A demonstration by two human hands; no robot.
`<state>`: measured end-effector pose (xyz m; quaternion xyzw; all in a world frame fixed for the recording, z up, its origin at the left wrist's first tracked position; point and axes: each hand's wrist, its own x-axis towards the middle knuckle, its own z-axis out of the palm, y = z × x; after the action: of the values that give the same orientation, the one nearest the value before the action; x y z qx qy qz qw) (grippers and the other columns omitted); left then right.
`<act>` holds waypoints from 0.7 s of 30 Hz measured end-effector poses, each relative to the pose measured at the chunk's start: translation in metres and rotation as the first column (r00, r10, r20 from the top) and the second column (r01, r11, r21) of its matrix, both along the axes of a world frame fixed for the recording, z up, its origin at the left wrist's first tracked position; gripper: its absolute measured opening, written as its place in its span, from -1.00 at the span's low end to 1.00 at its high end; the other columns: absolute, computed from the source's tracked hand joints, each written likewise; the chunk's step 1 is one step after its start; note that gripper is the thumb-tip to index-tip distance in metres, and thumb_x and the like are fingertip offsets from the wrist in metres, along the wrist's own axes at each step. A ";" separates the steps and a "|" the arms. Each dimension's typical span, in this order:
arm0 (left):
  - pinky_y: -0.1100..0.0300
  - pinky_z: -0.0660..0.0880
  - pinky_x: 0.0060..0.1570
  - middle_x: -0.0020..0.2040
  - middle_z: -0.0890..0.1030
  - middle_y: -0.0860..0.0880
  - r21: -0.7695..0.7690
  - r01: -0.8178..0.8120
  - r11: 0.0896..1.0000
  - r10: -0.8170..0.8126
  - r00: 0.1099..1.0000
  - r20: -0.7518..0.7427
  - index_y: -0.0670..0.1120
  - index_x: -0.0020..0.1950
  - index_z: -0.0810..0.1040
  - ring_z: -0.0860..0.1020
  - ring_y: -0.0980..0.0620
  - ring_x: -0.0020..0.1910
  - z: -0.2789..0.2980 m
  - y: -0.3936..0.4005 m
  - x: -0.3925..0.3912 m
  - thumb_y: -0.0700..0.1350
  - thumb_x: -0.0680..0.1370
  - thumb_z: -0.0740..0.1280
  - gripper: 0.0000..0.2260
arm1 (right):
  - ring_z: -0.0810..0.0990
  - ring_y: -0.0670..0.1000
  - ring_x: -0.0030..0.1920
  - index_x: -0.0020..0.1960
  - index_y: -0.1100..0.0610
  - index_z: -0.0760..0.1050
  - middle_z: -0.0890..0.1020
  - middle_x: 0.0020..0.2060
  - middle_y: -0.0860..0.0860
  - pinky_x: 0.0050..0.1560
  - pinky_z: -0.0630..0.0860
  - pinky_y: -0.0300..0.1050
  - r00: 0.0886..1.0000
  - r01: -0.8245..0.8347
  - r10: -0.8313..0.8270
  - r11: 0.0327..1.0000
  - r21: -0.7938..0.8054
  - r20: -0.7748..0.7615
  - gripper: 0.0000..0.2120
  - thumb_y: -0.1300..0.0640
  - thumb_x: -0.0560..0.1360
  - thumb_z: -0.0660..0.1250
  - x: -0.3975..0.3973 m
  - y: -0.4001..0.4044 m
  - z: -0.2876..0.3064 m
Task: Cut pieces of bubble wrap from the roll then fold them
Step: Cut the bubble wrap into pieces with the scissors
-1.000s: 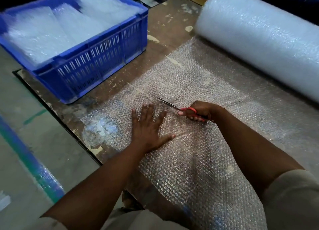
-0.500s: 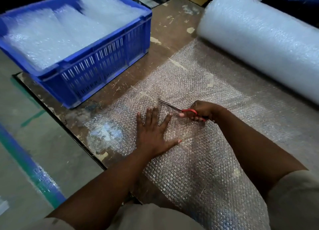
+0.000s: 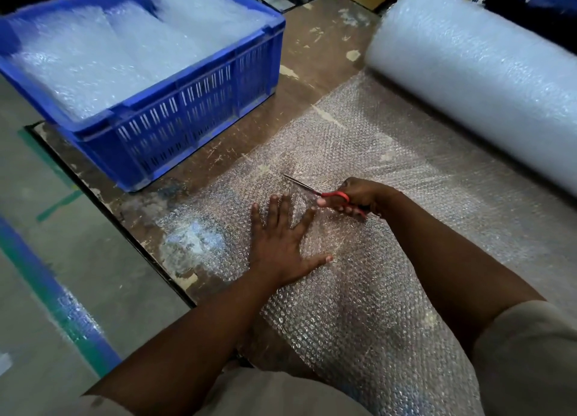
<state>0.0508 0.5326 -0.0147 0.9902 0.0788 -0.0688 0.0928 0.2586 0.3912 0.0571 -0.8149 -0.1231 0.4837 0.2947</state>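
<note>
Worn brown table (image 3: 315, 56), seen from above. Roll (image 3: 474, 81) of bubble wrap lies at far right; a sheet (image 3: 359, 153) runs off it toward the person, flat on the table and drooping over the near edge.

Left hand (image 3: 281, 240) flat on the sheet, fingers straight and spread, pressing it down, holding nothing.

Right hand (image 3: 359, 197) just beside it, fingers curled through the red handles of scissors (image 3: 315, 192). Blades point away and left, low against the sheet; cannot tell how far they are parted.

Blue crate (image 3: 187, 115) at the table's far left corner, well apart from the hands, filled with pieces (image 3: 103, 59) of bubble wrap.

Grey floor (image 3: 78, 259) on the left, with a blue-green stripe (image 3: 53, 294).
</note>
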 end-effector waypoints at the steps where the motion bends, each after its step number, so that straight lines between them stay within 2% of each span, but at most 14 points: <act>1: -0.46 -0.34 0.52 0.65 -0.49 -0.23 0.002 -0.001 1.000 0.001 1.000 -0.002 0.22 0.68 -0.41 -0.52 -0.30 0.61 0.000 0.000 0.000 0.73 0.41 -0.21 0.00 | 0.33 -0.05 -0.56 -0.40 0.09 0.49 0.44 -0.53 0.00 -0.45 0.30 -0.24 1.000 0.007 -0.007 1.000 0.003 -0.003 -0.53 -0.18 0.42 0.62 0.001 0.002 0.000; 4: -0.47 -0.33 0.52 0.65 -0.48 -0.23 -0.006 -0.004 1.000 0.005 1.000 0.007 0.22 0.69 -0.39 -0.50 -0.31 0.62 0.000 0.000 -0.001 0.73 0.41 -0.21 0.00 | 0.33 -0.03 -0.54 -0.42 0.08 0.49 0.44 -0.50 0.02 -0.42 0.30 -0.23 1.000 0.005 -0.005 1.000 0.002 -0.013 -0.50 -0.23 0.37 0.64 0.002 0.007 -0.003; 7: -0.47 -0.35 0.51 0.66 -0.47 -0.23 -0.011 -0.001 1.000 0.001 1.000 0.001 0.23 0.68 -0.40 -0.50 -0.31 0.62 0.000 0.001 -0.001 0.73 0.41 -0.20 0.00 | 0.35 -0.03 -0.53 -0.40 0.07 0.54 0.47 -0.47 0.04 -0.44 0.33 -0.25 1.000 -0.006 0.006 1.000 -0.002 -0.014 -0.45 -0.38 0.23 0.66 0.004 0.012 -0.006; 11: -0.47 -0.35 0.51 0.66 -0.47 -0.23 -0.015 -0.002 1.000 0.002 1.000 0.006 0.23 0.68 -0.41 -0.49 -0.31 0.62 0.002 0.001 -0.001 0.73 0.41 -0.19 -0.01 | 0.36 -0.03 -0.52 -0.37 0.09 0.56 0.48 -0.47 0.05 -0.43 0.34 -0.24 1.000 -0.012 0.012 1.000 -0.004 0.004 -0.42 -0.39 0.17 0.67 0.005 0.022 -0.006; 14: -0.48 -0.34 0.51 0.66 -0.46 -0.24 -0.026 -0.005 1.000 0.005 1.000 0.010 0.24 0.67 -0.42 -0.49 -0.31 0.62 0.002 0.001 0.000 0.73 0.40 -0.20 0.00 | 0.37 -0.03 -0.53 -0.36 0.10 0.54 0.48 -0.49 0.03 -0.40 0.34 -0.23 1.000 -0.012 0.012 1.000 -0.018 -0.009 -0.32 -0.46 0.02 0.69 0.007 0.026 -0.007; 21: -0.48 -0.35 0.50 0.66 -0.45 -0.25 -0.032 -0.004 0.999 0.004 1.000 -0.004 0.25 0.66 -0.44 -0.50 -0.32 0.62 0.003 0.001 -0.001 0.73 0.40 -0.21 -0.01 | 0.35 -0.02 -0.53 -0.41 0.09 0.49 0.46 -0.50 0.05 -0.38 0.33 -0.19 1.000 -0.019 0.019 1.000 0.020 -0.003 -0.44 -0.32 0.23 0.69 0.007 0.035 -0.011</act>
<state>0.0496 0.5335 -0.0119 0.9883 0.0796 -0.0718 0.1085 0.2659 0.4260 0.0461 -0.8100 -0.1349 0.4865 0.2983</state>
